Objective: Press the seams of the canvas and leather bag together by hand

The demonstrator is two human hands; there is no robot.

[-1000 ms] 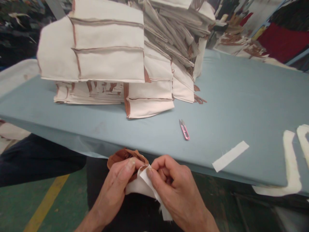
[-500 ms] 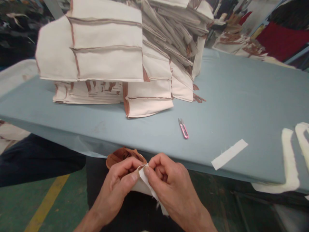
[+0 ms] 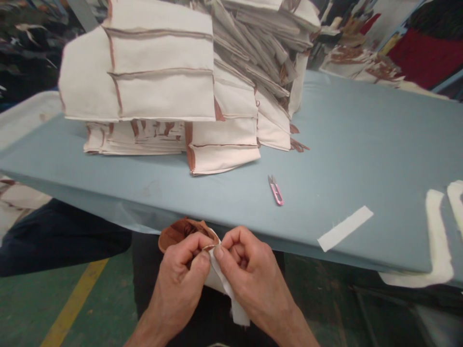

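Nearest, on the wearer's side of the snips and to their left, the left hand is nearly closed, thumb and forefinger pinched on the edge of a brown and cream piece. The right hand, a little closer to the snips, is likewise drawn in, its thumb and forefinger pinching the top of a white strip where it meets that edge; whether the two are joined there cannot be told. The piece lies left of the right hand, around and beyond the left fingertips, so the left hand is nearer its brown bulk; the strip's long axis runs from the pinch back toward the wearer, slanting right. On the counter, a loose strip lies right of and nearer than the snips, slanting away to the right, and a curved strip lies farther right. Beyond the snips and to their left stand cream panels, with a greyish bundle behind; far off to the right of the snips is red cloth. No brand, label or writing is readable.
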